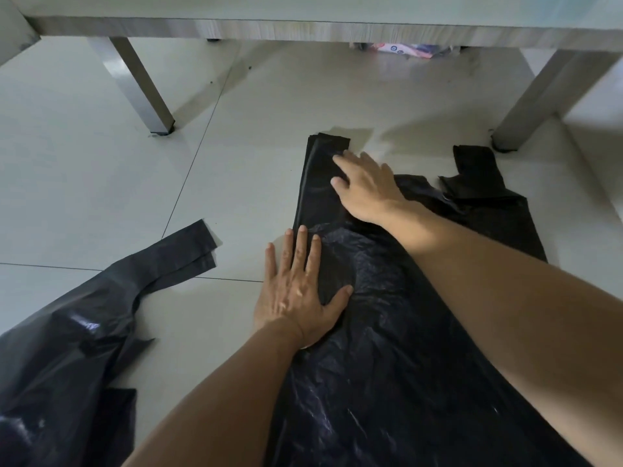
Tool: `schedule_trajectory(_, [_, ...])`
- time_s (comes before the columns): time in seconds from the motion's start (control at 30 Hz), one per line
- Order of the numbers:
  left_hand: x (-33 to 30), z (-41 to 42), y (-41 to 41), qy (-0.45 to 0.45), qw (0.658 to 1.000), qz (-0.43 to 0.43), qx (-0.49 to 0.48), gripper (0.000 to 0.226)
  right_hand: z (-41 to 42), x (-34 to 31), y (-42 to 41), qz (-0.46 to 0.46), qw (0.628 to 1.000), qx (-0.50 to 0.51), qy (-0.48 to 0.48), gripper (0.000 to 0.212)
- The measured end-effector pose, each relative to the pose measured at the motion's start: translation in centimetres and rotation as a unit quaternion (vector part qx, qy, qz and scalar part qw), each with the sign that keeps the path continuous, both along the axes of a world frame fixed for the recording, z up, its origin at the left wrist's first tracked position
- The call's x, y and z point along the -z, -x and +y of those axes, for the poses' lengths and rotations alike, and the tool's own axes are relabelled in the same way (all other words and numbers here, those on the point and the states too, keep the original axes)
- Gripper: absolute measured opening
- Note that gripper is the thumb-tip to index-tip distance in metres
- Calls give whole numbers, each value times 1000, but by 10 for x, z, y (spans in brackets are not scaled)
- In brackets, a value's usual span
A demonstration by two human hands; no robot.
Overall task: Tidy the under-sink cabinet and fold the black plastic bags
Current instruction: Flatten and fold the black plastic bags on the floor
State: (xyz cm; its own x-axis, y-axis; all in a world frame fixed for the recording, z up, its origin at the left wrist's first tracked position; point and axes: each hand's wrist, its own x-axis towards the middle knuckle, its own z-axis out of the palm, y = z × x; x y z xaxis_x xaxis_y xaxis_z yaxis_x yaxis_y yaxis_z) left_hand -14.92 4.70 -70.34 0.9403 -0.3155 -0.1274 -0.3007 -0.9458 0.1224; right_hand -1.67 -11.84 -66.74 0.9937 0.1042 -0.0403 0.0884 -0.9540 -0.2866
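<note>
Hands: left [296, 294] & right [365, 188] flat, pressing 1 of 2 black bags [387, 348].

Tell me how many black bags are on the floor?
2. One bag lies flat in the middle under the left hand and right hand. The other bag lies crumpled at the left. More may be out of view.

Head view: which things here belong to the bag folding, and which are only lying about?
Job:
- black bag under both hands
- left hand, flat on it
- right hand, flat on its folded handle
- second black bag, at left

Lying about:
- table legs
- colourful packaging under the table
</note>
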Motion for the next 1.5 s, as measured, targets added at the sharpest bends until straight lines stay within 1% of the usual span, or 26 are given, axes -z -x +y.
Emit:
schedule_trajectory(0.03, [0, 0, 0, 1, 1000, -1, -1, 92, -9, 0, 8, -52, 999, 17, -6, 44])
schedule_trajectory(0.1, [1, 0, -1, -1, 1000, -4, 0, 93, -29, 2, 31, -128, 990, 56, 21, 39])
schedule_trajectory(0.17, [2, 0, -1, -5, 1000, -5, 0, 94, -48, 13, 60, -166, 982, 83, 47, 47])
schedule_trajectory(0.2, [2, -1, -1, -6, 1000, -5, -1, 94, -55, 19, 73, -156, 983, 81, 54, 51])
schedule_trajectory(0.23, [2, -1, -1, -8, 1000, -6, -1, 94, -61, 25, 83, -119, 988, 77, 55, 54])
schedule_trajectory(0.3, [2, -1, -1, -12, 1000, -9, -2, 95, -68, 33, 88, -2, 996, 72, 52, 60])
schedule_trajectory(0.33, [2, -1, -1, -13, 1000, -8, -1, 95, -72, 35, 86, 30, 996, 70, 56, 63])
schedule_trajectory(0.47, [2, 0, -1, -16, 1000, -11, 0, 96, -79, 35, 79, 55, 992, 59, 92, 67])
schedule_trajectory(0.53, [2, 0, -1, -16, 1000, -12, -4, 97, -79, 31, 80, 73, 993, 54, 71, 66])
schedule_trajectory(0.57, [2, 0, -1, -15, 1000, -11, -6, 98, -80, 26, 84, 70, 995, 53, 46, 65])
schedule_trajectory(0.6, [1, 0, -1, -14, 1000, -11, -7, 98, -83, 20, 91, 47, 997, 60, 21, 63])
schedule_trajectory(0.67, [2, -1, 0, -15, 1000, -15, -8, 99, -93, 12, 115, -35, 995, 94, -5, 59])
schedule_trajectory(0.7, [2, -1, 0, -18, 1000, -15, -8, 99, -99, 10, 131, -58, 990, 126, -7, 58])
schedule_trajectory(0.73, [1, -1, 0, -22, 1000, -13, -8, 100, -107, 9, 150, -57, 985, 160, -2, 57])
schedule_trajectory(0.8, [1, -2, 1, -21, 1000, -12, -10, 101, -123, 14, 185, -1, 978, 207, 30, 61])
schedule_trajectory(0.87, [1, -1, 1, -30, 999, -12, -6, 102, -134, 25, 207, 63, 974, 202, 78, 65])
schedule_trajectory(0.9, [1, -1, 0, -35, 999, -7, -2, 102, -138, 30, 213, 76, 974, 192, 94, 66])
schedule_trajectory(0.97, [-1, 0, -2, -36, 999, 10, -4, 100, -142, 36, 216, 62, 975, 183, 108, 67])
schedule_trajectory(1.07, [-16, -11, -5, -21, 999, 30, -36, 92, -142, 38, 215, 56, 975, 177, 118, 68])
schedule_trajectory(1.1, [-22, -21, -3, -32, 998, 18, -46, 89, -142, 37, 215, 61, 976, 173, 120, 68])
schedule_trajectory(1.17, [-34, -49, 5, -110, 993, -25, -34, 87, -142, 36, 215, 66, 976, 169, 121, 68])
schedule_trajectory(1.23, [-43, -81, 14, -200, 978, -52, 23, 86, -142, 35, 214, 67, 976, 168, 118, 67])
schedule_trajectory(1.27, [-47, -95, 17, -220, 973, -53, 46, 84, -142, 35, 214, 69, 976, 168, 118, 67])
schedule_trajectory(1.33, [-50, -116, 23, -204, 976, -37, 70, 78, -141, 35, 214, 70, 976, 168, 115, 67])
schedule_trajectory(1.4, [-44, -128, 32, -148, 985, -12, 93, 75, -142, 35, 213, 75, 977, 170, 108, 67])
schedule_trajectory(1.5, [-24, -132, 46, -82, 992, 22, 93, 81, -142, 33, 211, 95, 977, 167, 90, 68])
